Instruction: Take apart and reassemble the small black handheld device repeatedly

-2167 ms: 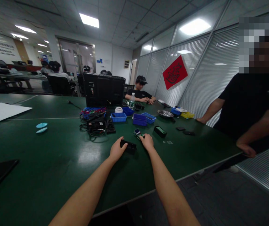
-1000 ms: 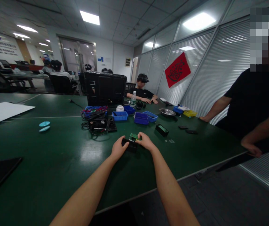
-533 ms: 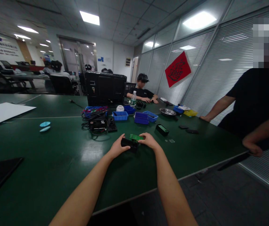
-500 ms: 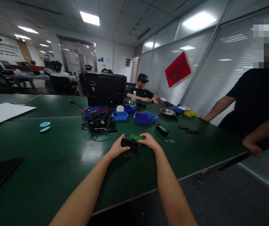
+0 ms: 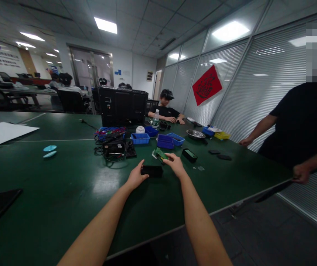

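My left hand (image 5: 136,176) is closed on the left end of a black rectangular housing (image 5: 152,171), thumb along the near side and fingers behind. The housing is low over the green table or resting on it; I cannot tell which. Just beyond its right end, my right hand (image 5: 175,164) pinches a green circuit board (image 5: 161,154) by its right edge. The board is tilted and apart from the housing, with a pale part at its left edge. To the right lies another black housing (image 5: 189,155) with a green board or screen in it.
Small clear pieces (image 5: 201,168) and flat black parts (image 5: 224,157) lie to the right. Blue bins (image 5: 140,139), a cable-wrapped black device (image 5: 113,150), a metal bowl (image 5: 196,134) and a water bottle (image 5: 155,119) stand farther back. A person (image 5: 304,118) grips the table's right edge.
The circuit board has moved up and away from the black housing in my right hand and now tilts differently. My left hand keeps hold of the housing, whose open side shows more.
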The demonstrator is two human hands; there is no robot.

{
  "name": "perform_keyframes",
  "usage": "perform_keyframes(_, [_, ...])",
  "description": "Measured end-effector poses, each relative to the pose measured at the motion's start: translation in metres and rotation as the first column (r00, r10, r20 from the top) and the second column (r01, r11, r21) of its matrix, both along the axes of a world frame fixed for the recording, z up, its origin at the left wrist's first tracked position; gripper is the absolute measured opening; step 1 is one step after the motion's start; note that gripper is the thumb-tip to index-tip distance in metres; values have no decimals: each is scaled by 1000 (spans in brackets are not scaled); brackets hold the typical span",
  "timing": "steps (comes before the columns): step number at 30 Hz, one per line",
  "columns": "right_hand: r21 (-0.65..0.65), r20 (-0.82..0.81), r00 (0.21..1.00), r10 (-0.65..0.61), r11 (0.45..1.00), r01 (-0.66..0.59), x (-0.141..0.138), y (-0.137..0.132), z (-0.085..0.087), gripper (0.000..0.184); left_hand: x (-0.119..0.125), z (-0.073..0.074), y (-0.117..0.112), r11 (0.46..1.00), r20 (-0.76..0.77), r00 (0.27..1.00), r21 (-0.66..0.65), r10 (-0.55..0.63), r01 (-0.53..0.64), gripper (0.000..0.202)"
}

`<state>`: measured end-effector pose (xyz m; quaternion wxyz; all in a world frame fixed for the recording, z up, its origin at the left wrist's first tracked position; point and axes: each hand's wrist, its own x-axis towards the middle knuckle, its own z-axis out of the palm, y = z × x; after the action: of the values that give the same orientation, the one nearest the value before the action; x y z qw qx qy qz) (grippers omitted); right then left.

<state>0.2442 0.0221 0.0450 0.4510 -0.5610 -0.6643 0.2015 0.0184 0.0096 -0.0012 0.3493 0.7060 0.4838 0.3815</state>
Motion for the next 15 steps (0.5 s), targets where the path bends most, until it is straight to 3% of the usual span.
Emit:
perform_keyframes(5, [-28, -190, 936, 295, 952, -305, -5, -10, 8, 39, 2, -2, 0, 1000, -7, 1000, 15, 8, -8, 83])
perform_keyframes(15, [-139, 39, 930, 366, 923, -358, -13, -14, 8, 36, 2, 2, -1, 1000, -33, 999, -8, 16, -17, 83])
